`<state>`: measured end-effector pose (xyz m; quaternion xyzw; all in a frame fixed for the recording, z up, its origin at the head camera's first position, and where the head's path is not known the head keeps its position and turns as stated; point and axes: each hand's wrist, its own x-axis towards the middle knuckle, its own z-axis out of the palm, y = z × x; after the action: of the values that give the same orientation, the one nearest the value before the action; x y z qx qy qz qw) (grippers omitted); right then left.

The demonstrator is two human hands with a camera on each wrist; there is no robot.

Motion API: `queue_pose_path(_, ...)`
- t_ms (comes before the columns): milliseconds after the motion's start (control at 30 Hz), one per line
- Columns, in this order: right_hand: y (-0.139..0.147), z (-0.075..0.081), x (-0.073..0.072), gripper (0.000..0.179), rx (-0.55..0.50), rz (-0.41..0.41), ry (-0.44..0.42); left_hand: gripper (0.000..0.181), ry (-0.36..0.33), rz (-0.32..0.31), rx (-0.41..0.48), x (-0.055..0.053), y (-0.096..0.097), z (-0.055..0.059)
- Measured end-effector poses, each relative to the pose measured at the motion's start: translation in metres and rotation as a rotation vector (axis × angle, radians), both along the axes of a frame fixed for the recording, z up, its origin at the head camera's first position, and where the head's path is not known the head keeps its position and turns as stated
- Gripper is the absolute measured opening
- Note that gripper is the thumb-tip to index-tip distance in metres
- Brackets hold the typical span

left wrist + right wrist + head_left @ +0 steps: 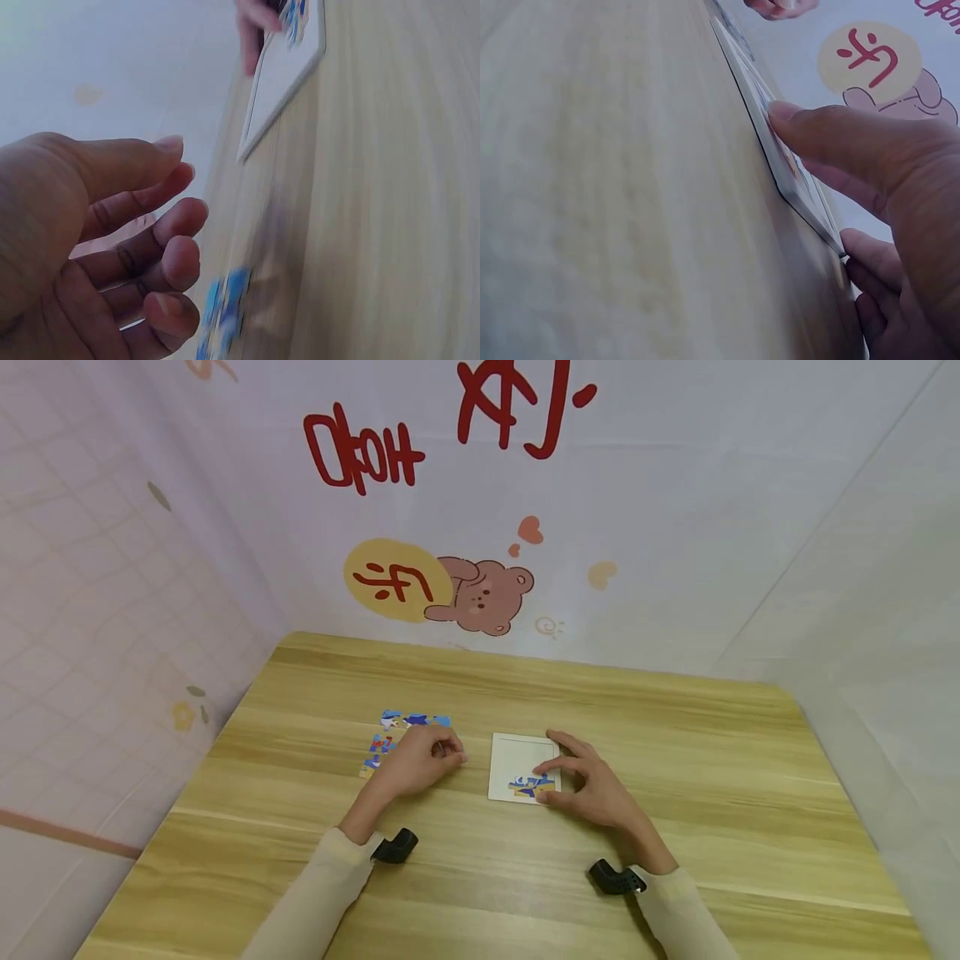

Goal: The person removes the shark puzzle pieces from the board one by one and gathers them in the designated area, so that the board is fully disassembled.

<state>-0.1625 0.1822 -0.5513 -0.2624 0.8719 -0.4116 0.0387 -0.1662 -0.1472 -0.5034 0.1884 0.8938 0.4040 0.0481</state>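
Note:
My left hand (420, 758) hovers by several loose jigsaw pieces (416, 719), its fingers loosely curled. In the left wrist view a gap shows between thumb and fingertips, with nothing held. The hand hides part of the loose pieces. A white square puzzle tray (510, 752) lies to the right, with a few joined blue and yellow pieces (531, 786) in its lower right. My right hand (596, 785) rests spread over the tray's right side. Its thumb (817, 131) and index finger touch down at the joined pieces, while other fingers lie by the tray's far right corner.
The wooden table (480, 877) carries the tray and pieces. A white printed cloth wall (637, 510) rises behind the table's far edge, with more cloth at both sides. Each wrist wears a black camera mount (395, 846).

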Motion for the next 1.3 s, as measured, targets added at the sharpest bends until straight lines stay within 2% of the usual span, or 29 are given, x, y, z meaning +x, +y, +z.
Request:
queue_pose_path(133, 0.003, 0.000, -0.001, 0.033, 0.009, -0.017, -0.006, 0.007, -0.009, -0.040, 0.015, 0.000, 0.025, -0.001)
queue_pose_path(267, 0.005, -0.001, -0.003, 0.033, 0.004, -0.028, -0.007, 0.008, -0.051, -0.087, 0.012, 0.001, 0.049, -0.004)
queue_pose_path(400, 0.004, -0.002, -0.003, 0.029, 0.001, -0.017, -0.009, 0.005, -0.082, -0.096, -0.022, 0.002, 0.066, -0.009)
queue_pose_path(500, 0.003, -0.001, -0.001, 0.027, -0.002, -0.013, -0.011, 0.009, -0.078, -0.094, -0.053, 0.003, 0.074, -0.011)
queue_pose_path(633, 0.002, 0.001, 0.000, 0.025, -0.005, -0.011, -0.002, 0.019, -0.069, -0.102, -0.087, 0.004, 0.077, -0.013)
queue_pose_path(933, 0.002, -0.002, 0.001, 0.022, -0.001, 0.014, 0.017, 0.022, -0.078, -0.133, -0.117, 0.006, 0.076, -0.018)
queue_pose_path(1300, 0.004, -0.002, 0.000, 0.018, -0.005, 0.013, 0.021, 0.024, -0.090, -0.088, -0.118, 0.007, 0.081, -0.021)
